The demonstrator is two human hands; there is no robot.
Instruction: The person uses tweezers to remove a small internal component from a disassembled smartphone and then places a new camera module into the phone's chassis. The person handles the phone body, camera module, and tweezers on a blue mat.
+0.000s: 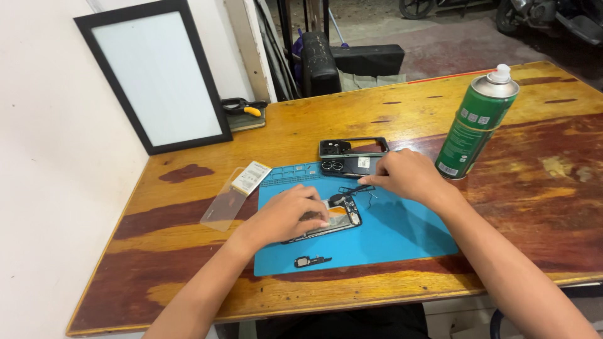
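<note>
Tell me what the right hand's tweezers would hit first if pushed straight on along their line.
The right hand points its tweezers down-left at the opened phone. They would likely meet its top end first, beside the left hand; depth is unclear.

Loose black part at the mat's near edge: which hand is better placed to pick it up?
Probably the left hand: it rests on the opened phone just above the loose black part, while the right hand holds tweezers farther away.
</note>
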